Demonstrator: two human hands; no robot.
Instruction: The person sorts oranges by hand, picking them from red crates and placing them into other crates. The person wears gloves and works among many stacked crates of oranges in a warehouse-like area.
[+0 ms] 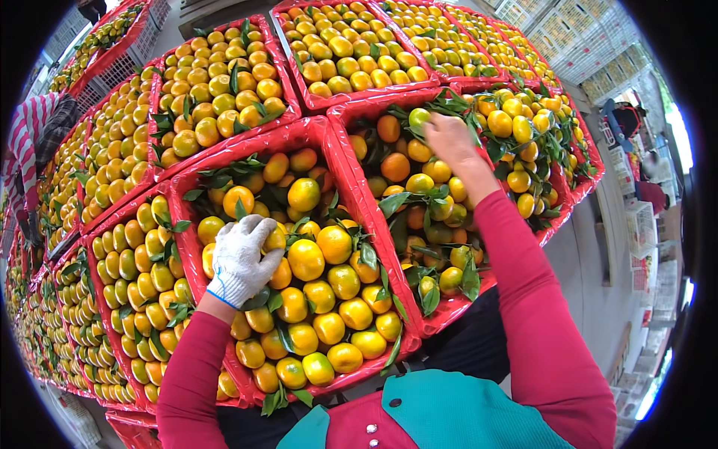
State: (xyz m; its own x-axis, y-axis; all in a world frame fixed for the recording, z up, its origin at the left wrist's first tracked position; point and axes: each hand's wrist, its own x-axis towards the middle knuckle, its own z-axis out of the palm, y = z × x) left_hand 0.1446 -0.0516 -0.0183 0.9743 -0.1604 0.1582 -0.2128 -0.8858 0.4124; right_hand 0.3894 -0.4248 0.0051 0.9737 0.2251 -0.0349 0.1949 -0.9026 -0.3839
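My left hand [242, 259], in a white knitted glove, curls its fingers around a yellow-orange mandarin [274, 240] in the near red-lined crate [331, 140]. Rows of glossy mandarins [306, 260] fill this crate's near part; looser fruit with leaves lies deeper at its far end. My bare right hand [450, 137] is over the far end of the crate to the right [359, 163] and is slightly blurred. Its fingertips close on a greenish mandarin [419, 117]. Loose mandarins [395, 167] and green leaves lie jumbled below that hand.
Crates of neatly rowed mandarins [216, 90] adjoin on the left and beyond. A heaped crate of leafy mandarins [519, 126] stands at right. Another person's striped sleeve [33, 129] shows at far left. Stacked plastic crates [578, 39] stand at the back right, beyond the concrete floor [583, 297].
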